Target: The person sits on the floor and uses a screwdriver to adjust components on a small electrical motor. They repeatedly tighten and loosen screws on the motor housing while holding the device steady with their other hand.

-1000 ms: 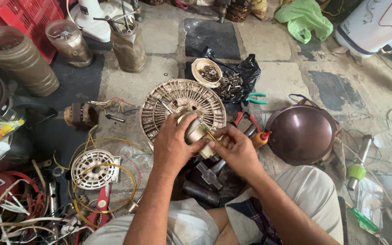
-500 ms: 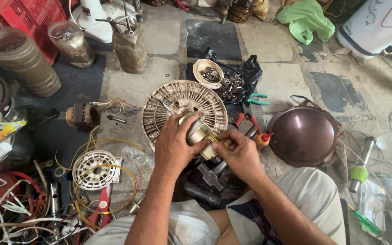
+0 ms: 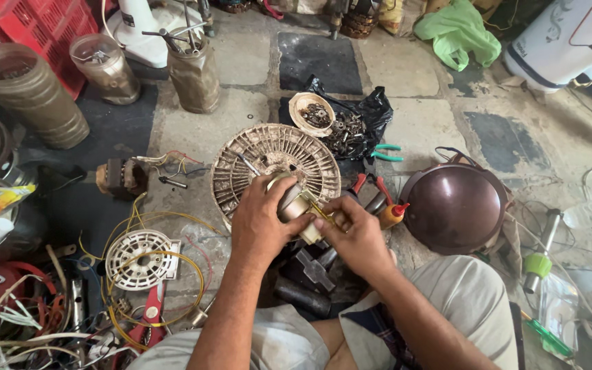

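Observation:
My left hand (image 3: 263, 220) wraps around a small metal motor (image 3: 294, 203) held just above the floor. My right hand (image 3: 354, 229) pinches the motor's near end, where yellow wires stick out. Right behind the hands lies a dirty round ribbed fan guard (image 3: 275, 164). A dark metal block (image 3: 310, 267) sits on the floor below my hands, between my knees.
A brown dome-shaped cover (image 3: 455, 205) lies at the right, with an orange-capped bottle (image 3: 392, 214) beside it. A black bag of small parts (image 3: 351, 123) and green pliers (image 3: 386, 152) lie beyond. A white plastic disc with yellow wire (image 3: 138, 255) sits at the left, near tangled cables.
Both hands stay on the motor and have shifted only slightly, turning it a little. Nothing else has moved.

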